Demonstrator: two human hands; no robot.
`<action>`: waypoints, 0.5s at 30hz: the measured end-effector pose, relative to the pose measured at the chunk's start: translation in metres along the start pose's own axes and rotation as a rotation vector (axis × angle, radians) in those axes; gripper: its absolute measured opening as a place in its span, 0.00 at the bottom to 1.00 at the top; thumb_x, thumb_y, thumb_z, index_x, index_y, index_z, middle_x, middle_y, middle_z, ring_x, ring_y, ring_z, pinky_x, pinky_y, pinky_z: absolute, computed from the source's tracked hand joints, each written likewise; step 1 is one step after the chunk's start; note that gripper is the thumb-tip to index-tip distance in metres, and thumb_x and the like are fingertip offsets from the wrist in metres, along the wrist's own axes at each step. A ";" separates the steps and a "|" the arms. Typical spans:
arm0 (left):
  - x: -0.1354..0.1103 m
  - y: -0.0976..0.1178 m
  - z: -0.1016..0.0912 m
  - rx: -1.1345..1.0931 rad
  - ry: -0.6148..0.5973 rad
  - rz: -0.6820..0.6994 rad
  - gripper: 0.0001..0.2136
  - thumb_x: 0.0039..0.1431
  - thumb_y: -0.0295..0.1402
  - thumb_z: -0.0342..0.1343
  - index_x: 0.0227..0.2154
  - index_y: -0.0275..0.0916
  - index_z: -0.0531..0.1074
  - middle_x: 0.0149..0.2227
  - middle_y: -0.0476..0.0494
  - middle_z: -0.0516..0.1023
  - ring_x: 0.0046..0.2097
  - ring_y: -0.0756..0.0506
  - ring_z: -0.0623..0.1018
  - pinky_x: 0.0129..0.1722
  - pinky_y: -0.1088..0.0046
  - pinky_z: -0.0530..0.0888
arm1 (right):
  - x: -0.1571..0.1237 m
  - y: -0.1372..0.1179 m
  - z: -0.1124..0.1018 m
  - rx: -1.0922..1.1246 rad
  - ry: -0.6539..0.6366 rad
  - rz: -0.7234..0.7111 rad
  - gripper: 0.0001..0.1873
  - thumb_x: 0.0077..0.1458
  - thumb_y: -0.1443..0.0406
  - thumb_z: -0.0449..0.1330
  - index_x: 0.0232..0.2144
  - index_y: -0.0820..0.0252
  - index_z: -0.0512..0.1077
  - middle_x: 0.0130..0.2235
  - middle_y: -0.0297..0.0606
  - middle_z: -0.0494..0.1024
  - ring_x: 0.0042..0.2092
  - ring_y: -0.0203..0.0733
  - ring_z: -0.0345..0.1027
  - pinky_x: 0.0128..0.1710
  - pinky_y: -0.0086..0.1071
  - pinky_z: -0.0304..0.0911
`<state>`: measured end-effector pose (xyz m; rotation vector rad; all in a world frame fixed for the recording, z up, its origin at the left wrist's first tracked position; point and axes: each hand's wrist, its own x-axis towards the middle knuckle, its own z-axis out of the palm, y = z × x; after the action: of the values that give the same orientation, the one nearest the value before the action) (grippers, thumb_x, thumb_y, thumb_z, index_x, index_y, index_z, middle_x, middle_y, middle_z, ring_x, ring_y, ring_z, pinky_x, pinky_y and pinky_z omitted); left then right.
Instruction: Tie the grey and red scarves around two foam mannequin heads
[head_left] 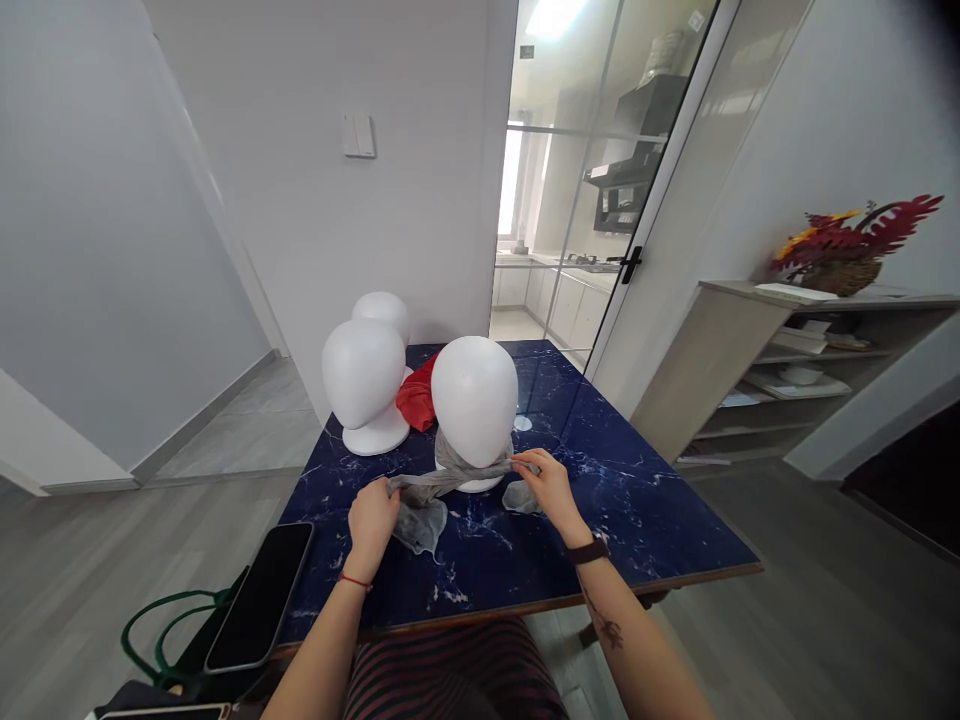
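Observation:
A sheer grey scarf [422, 484] is wrapped around the neck of a white mannequin head [475, 395] on the table. My left hand [373, 520] is closed on one end, to the left of the neck, with loose cloth hanging below the fist. On the other side, my right hand [550, 488] pinches the scarf close to the neck, and a sheer tail lies beside it on the tabletop. The two ends are pulled out sideways in front of the neck. Whether they cross there I cannot tell.
Two more white mannequin heads [363, 375] stand at the left of the dark blue marbled table [480, 570]. Red cloth [418, 395] lies between them and the scarfed head. At the left edge is a phone [261, 597] near a green-handled bag [169, 625]. A shelf [795, 370] stands right.

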<state>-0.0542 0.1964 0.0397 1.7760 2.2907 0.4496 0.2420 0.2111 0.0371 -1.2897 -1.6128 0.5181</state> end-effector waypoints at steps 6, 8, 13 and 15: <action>-0.004 -0.005 0.006 -0.582 0.072 0.040 0.04 0.41 0.33 0.61 0.19 0.40 0.73 0.29 0.38 0.76 0.38 0.37 0.75 0.38 0.65 0.67 | -0.007 -0.011 0.009 0.055 0.095 0.076 0.14 0.52 0.56 0.57 0.32 0.60 0.76 0.36 0.42 0.75 0.39 0.45 0.68 0.41 0.37 0.61; -0.015 0.008 0.010 -0.887 -0.067 0.062 0.07 0.35 0.33 0.65 0.21 0.40 0.75 0.33 0.39 0.77 0.39 0.39 0.74 0.40 0.67 0.68 | -0.018 -0.021 0.015 0.121 0.080 0.167 0.16 0.50 0.54 0.59 0.31 0.61 0.76 0.35 0.42 0.76 0.38 0.45 0.68 0.40 0.37 0.61; -0.055 0.054 0.025 -1.396 -0.641 0.010 0.17 0.44 0.41 0.63 0.35 0.35 0.75 0.34 0.38 0.77 0.33 0.45 0.75 0.37 0.69 0.71 | -0.052 -0.048 0.030 0.430 -0.040 0.340 0.21 0.51 0.50 0.58 0.38 0.59 0.73 0.34 0.37 0.76 0.33 0.40 0.66 0.33 0.31 0.60; -0.064 0.065 0.030 -1.523 -0.755 0.018 0.17 0.46 0.41 0.62 0.37 0.35 0.74 0.34 0.39 0.77 0.34 0.45 0.75 0.39 0.69 0.70 | -0.063 -0.053 0.034 0.515 -0.098 0.364 0.21 0.51 0.50 0.57 0.40 0.58 0.72 0.35 0.37 0.76 0.31 0.39 0.66 0.30 0.30 0.60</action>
<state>0.0311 0.1524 0.0340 0.8454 0.8150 0.9313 0.1849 0.1437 0.0381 -1.1686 -1.2050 1.1534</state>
